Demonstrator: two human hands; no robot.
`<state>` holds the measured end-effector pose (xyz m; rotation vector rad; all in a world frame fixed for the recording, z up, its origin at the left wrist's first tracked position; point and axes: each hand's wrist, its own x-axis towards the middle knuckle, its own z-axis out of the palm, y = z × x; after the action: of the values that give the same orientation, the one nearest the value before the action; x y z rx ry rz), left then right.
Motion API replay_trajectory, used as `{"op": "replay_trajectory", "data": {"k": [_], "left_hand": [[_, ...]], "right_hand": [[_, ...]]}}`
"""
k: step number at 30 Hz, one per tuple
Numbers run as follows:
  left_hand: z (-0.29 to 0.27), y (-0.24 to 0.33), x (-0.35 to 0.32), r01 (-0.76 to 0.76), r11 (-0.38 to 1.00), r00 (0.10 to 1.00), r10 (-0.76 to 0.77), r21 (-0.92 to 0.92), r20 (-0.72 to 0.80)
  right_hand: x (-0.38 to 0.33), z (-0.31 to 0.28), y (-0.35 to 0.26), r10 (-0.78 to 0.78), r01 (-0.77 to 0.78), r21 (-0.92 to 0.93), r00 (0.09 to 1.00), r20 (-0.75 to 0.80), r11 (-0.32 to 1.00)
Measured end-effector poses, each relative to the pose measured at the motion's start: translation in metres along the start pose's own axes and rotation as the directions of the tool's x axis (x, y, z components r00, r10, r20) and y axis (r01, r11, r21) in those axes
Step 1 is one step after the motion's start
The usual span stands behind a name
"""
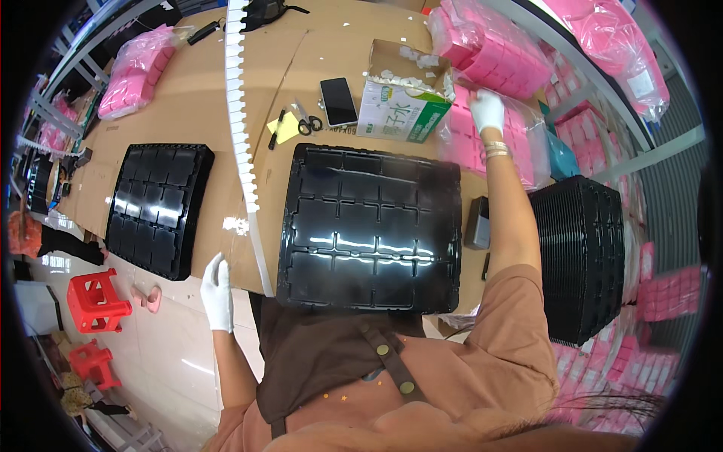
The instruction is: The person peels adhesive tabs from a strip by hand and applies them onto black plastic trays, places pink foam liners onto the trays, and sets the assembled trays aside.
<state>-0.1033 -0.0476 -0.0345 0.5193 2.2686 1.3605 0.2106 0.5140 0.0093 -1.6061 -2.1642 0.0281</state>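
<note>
A black plastic tray [369, 226] with moulded compartments lies upside down on the cardboard-covered table [196, 105] right in front of me. My right hand [487, 111], in a white glove, reaches far forward into a clear bag of pink boxes [482, 147] at the table's right; whether it grips a box is hidden. My left hand [217, 292], also gloved, hangs off the table's near edge with fingers loosely extended, holding nothing.
A second black tray [158, 207] lies to the left, beyond a white toothed divider strip [242, 135]. An open carton of small white pieces [407, 94], a phone [338, 101], scissors [307, 120] and a yellow note [286, 128] sit ahead. Stacked black trays [584, 256] stand right; red stools [94, 301] below left.
</note>
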Motion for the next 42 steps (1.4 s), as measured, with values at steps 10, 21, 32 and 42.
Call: {"op": "replay_trajectory", "data": {"k": [10,21,32,42], "left_hand": [[0.013,0.002,0.009,-0.025,0.999,1.000,0.024,0.044,0.018],[0.114,0.070,-0.008,0.176,0.890,0.691,0.192,-0.421,0.697],[0.171,0.103,0.012,0.640,0.628,0.633,-0.106,-0.442,0.767],[0.124,0.076,0.025,0.761,0.529,0.538,-0.193,-0.375,0.820]], "right_hand": [[-0.083,0.083,0.077,0.216,-0.215,-0.045,0.976,0.025,0.976],[-0.121,-0.043,0.001,0.110,0.030,0.671,0.980,-0.166,0.741],[-0.253,-0.073,-0.063,-0.219,0.276,0.314,0.954,-0.204,0.909],[-0.266,-0.050,0.001,0.000,-0.380,0.542,0.819,0.574,0.749]]}}
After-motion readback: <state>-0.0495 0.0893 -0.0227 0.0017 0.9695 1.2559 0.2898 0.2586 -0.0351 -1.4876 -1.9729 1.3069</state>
